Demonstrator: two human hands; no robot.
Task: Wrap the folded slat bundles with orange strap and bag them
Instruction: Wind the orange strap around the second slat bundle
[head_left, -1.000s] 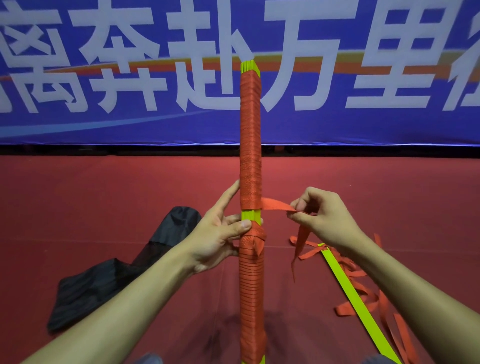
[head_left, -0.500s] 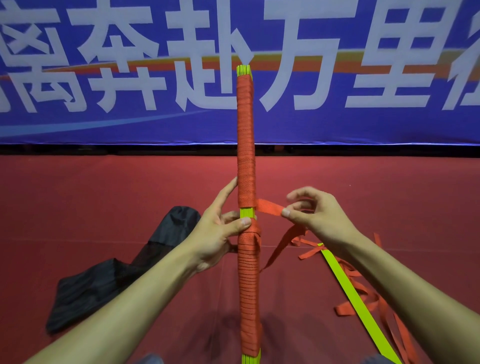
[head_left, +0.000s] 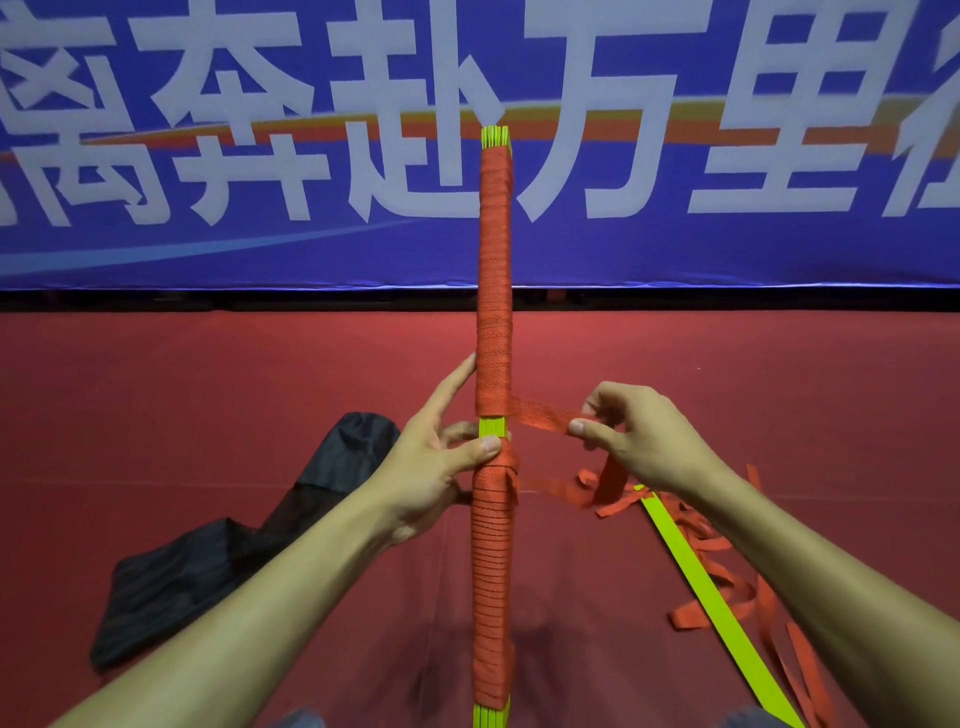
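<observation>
Lying empty-looking black bag (head_left: 223, 561), bundle (head_left: 493, 312) outside

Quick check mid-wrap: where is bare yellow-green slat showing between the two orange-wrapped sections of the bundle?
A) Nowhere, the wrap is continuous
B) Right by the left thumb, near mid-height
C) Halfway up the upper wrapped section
B: a short bare yellow-green gap sits just above the left hand's thumb, while the right hand pinches the orange strap running off the slat bundle.

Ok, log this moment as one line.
left hand: steadies slat bundle upright | right hand: pinches orange strap taut | small gap unwrapped | black bag: empty-looking, floor
</observation>
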